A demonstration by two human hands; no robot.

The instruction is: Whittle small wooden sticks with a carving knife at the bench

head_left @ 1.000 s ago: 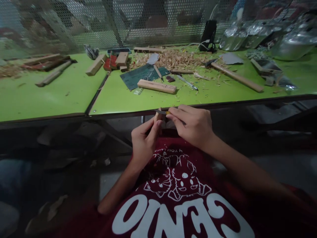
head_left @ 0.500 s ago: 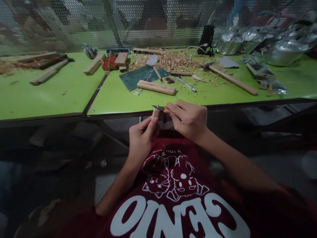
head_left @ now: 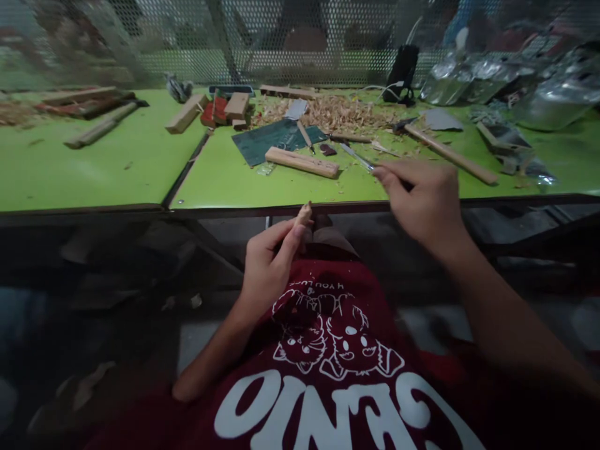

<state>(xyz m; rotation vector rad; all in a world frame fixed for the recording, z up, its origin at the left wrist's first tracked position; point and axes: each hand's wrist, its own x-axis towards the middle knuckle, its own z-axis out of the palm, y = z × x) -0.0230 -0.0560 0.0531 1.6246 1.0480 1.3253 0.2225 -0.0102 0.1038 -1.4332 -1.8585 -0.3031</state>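
My left hand [head_left: 272, 253] is closed around a small carved wooden stick [head_left: 304, 215], its whittled tip pointing up, just in front of the table edge. Out over the table, my right hand [head_left: 422, 194] has its thumb and forefinger pinched at the near end of a slim whitish pen [head_left: 357, 155], which still lies at table level. The knife does not show; whether it is tucked in my right palm, I cannot tell. Left of the pen lies a rectangular wooden block [head_left: 302, 162] with markings on it.
Wood shavings [head_left: 342, 115] are heaped behind a green cutting mat [head_left: 262, 142]. A long-handled tool [head_left: 450, 153] lies to the right, near foil-wrapped vessels [head_left: 544, 100]. More wood blocks [head_left: 187, 114] lie left of the mat. A perforated metal screen [head_left: 300, 44] stands at the back.
My right hand has moved away from the wooden stick, forward and right, to the pen. The yellow-handled knife has gone out of sight. My left hand keeps the stick, now tilted more to the right.
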